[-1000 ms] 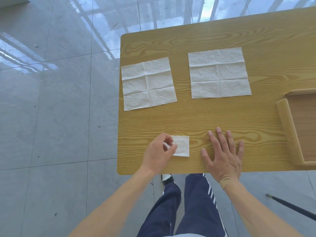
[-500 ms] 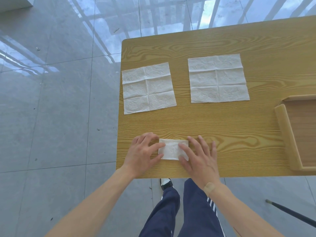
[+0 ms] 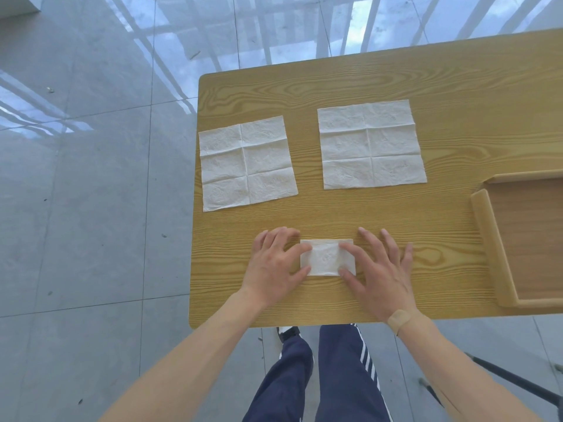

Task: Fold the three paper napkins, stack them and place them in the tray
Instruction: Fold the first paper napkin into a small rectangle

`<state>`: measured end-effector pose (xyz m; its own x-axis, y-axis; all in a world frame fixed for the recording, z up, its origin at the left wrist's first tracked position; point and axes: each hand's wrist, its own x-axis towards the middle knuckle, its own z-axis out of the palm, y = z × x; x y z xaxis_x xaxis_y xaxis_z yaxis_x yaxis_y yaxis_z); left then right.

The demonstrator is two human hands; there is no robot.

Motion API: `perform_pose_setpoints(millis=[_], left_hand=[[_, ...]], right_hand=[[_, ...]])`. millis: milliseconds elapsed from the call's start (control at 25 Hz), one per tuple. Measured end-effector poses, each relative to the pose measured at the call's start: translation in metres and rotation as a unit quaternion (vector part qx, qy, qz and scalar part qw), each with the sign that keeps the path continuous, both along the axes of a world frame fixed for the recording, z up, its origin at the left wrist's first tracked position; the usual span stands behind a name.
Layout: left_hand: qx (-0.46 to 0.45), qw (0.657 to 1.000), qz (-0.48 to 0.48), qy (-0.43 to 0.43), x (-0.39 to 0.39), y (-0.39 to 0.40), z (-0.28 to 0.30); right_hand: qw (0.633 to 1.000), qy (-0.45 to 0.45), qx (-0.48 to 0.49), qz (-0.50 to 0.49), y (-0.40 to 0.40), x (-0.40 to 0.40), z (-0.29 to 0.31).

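I'd press the crease flat: both hands, left hand (image 3: 274, 266) and right hand (image 3: 379, 277), spread flat on folded napkin (image 3: 326, 258), tray (image 3: 484, 245) at 3 o'clock

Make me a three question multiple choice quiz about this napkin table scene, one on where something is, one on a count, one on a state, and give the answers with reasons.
1. Where is the wooden tray?
A. At the table's right edge
B. Between the two unfolded napkins
C. On the floor

2. How many napkins lie fully unfolded?
A. One
B. Two
C. Three

3. What are the hands doing?
A. Lifting the tray
B. Hanging off the table
C. Pressing flat on the folded napkin

Answers:
1. A, the tray sits at the right, partly out of view.
2. B, the left unfolded napkin and the right unfolded napkin lie open.
3. C, the left hand and right hand rest straight fingers on its two ends.
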<state>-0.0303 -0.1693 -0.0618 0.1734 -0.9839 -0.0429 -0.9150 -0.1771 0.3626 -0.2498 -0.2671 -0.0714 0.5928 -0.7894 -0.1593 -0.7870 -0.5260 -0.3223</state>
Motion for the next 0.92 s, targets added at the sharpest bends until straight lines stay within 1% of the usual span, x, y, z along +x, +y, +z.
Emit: perform_pose_setpoints(millis=[200,400,560,680,800,920], left_hand=[[0.000,1.000,-0.008,0.014,-0.017,-0.031,0.001],[0.009,1.000,-0.009,0.017,-0.027,-0.045,0.004],[0.059,0.998,0.004,0.006,-0.033,-0.048,0.016],[0.107,0.994,0.030,0.003,-0.041,-0.055,0.025],[0.145,0.987,0.059,0.029,-0.047,-0.066,0.037],[0.175,0.978,0.090,0.061,-0.050,-0.072,0.049]], right_hand=[[1.000,0.009,0.014,-0.015,-0.030,-0.018,0.005],[1.000,0.003,0.012,-0.003,-0.044,-0.026,0.007],[1.000,0.017,0.024,0.008,-0.047,-0.023,0.017],[0.998,0.045,0.035,0.035,-0.051,-0.021,0.025],[0.993,0.075,0.067,0.060,-0.068,-0.028,0.031],[0.992,0.073,0.071,0.073,-0.089,-0.042,0.040]])
